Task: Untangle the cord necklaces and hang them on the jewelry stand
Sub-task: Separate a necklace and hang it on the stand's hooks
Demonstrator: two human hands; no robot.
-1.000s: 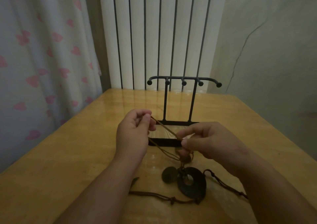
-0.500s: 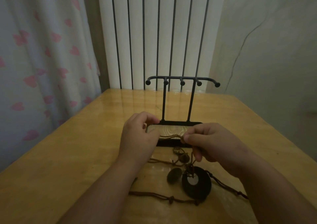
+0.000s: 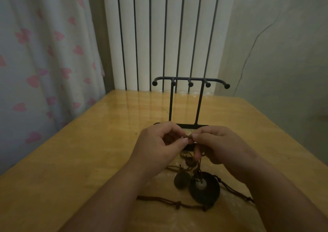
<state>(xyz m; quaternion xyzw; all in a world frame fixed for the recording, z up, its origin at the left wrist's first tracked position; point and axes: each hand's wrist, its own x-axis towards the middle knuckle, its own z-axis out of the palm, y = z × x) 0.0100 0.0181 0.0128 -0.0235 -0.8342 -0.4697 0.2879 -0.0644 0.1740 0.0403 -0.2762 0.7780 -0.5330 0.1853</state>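
- My left hand and right hand meet low over the counter, right in front of the base of the jewelry stand.
- The fingers of both hands are curled and pinch the same short stretch of brown cord, thumb against forefinger on each side, with the fingertips almost touching.
- From my right fingers the cord drops to a dark ring pendant resting on the counter.
- A smaller dark oval pendant lies just left of the ring; I cannot tell whether the two touch.
- More cord lies tangled beneath my hands, and a knotted strand runs along the counter on the near side of the pendants.
- The stand is upright, with a white radiator behind it and a curtain with pink hearts to the left.
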